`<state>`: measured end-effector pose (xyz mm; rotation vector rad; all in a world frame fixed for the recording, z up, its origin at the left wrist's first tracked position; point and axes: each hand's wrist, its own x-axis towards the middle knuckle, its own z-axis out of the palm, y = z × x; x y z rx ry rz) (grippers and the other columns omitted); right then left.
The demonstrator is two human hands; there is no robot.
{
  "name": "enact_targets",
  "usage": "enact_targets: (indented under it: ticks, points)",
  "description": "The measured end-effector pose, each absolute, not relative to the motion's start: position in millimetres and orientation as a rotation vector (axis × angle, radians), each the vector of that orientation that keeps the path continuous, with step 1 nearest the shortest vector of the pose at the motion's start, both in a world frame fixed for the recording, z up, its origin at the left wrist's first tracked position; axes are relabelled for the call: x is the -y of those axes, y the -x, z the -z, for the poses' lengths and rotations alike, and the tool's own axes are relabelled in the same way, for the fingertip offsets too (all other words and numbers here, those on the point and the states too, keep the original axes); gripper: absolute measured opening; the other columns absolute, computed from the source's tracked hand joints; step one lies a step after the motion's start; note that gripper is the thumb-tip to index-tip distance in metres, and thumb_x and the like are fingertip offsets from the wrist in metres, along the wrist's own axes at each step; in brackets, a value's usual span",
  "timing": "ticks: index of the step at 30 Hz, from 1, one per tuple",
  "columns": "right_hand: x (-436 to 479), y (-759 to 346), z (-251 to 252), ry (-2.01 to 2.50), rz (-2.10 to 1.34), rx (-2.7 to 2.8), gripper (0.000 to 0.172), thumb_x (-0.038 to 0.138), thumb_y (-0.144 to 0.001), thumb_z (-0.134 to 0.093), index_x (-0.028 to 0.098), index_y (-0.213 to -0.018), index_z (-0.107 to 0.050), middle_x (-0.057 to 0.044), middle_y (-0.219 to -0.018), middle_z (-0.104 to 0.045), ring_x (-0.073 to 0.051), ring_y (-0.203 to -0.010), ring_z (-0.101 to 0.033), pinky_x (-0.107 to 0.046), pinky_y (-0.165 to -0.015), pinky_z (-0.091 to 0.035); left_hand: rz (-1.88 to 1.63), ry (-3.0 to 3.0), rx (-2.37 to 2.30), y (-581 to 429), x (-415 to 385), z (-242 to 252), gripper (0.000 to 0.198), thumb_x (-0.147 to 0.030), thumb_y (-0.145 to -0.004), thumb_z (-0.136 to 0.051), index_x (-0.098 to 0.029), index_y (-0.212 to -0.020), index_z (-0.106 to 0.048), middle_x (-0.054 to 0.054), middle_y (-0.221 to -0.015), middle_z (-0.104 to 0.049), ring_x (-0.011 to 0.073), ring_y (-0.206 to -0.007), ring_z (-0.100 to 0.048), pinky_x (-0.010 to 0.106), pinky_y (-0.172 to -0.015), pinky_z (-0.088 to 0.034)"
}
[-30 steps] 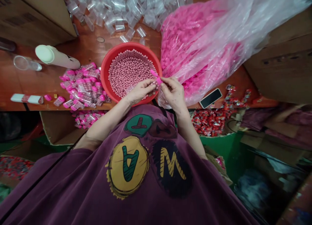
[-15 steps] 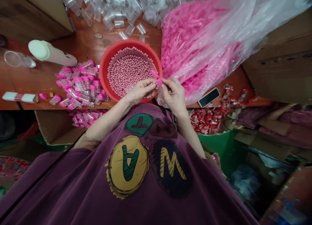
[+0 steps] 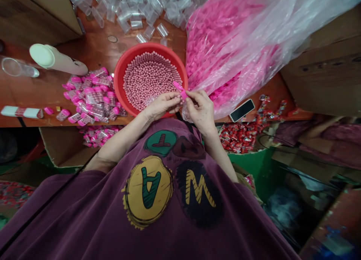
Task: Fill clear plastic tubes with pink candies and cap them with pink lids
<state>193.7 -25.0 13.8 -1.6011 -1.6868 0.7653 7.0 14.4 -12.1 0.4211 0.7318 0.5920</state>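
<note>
At the right rim of a red bowl [image 3: 119,91] full of small pink balls [image 3: 152,76], my two hands meet. The fingers of my right hand [image 3: 201,109] are closed on a bright pink flip cap [image 3: 183,94], its lid raised and pointing up and left. My left hand [image 3: 163,105] is closed just beside it, pinching what looks like a small clear container with pink balls, mostly hidden by the fingers. A heap of filled clear containers with pink caps [image 3: 93,96] lies left of the bowl.
Empty clear containers [image 3: 137,23] are piled at the back. A large plastic bag of pink caps [image 3: 220,38] stands right of the bowl, near a phone [image 3: 241,110]. A white bottle [image 3: 58,60] leans at left. Below the table edge are boxes of red-wrapped pieces [image 3: 238,138] and capped containers [image 3: 100,135].
The raised lid of the pink cap has tilted slightly. Both hands stay in nearly the same place, and the whole view has shifted a little.
</note>
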Motion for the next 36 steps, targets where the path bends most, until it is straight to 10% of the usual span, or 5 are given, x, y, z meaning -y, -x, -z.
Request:
enact_targets:
  ticks: [28, 36]
  points:
    - [36.5, -186.1, -18.3, 1.6, -0.779, 1.727, 0.028, 0.04, -0.111, -0.058, 0.023, -0.12, -0.079, -0.009, -0.107, -0.077, -0.023, -0.097, -0.072, -0.043, -0.091, -0.064, -0.6, -0.554, -0.741, -5.1, -6.2, 21.8, 0.056, -0.06, -0.072, -0.1, -0.015, -0.092, -0.072, -0.002, -0.078, -0.061, 0.0074, -0.064, -0.054, 0.02, -0.058, -0.042]
    - [34.3, -182.4, -13.7, 1.634, -0.753, 1.71, 0.028, 0.04, -0.11, -0.059, 0.024, -0.119, -0.079, -0.008, -0.108, -0.078, -0.023, -0.098, -0.073, -0.044, -0.093, -0.064, -0.685, -0.779, -0.946, -18.6, -7.3, 27.6, 0.047, -0.017, -0.059, -0.101, -0.018, -0.09, -0.066, -0.005, -0.081, -0.062, 0.0103, -0.076, -0.055, 0.025, -0.075, -0.046]
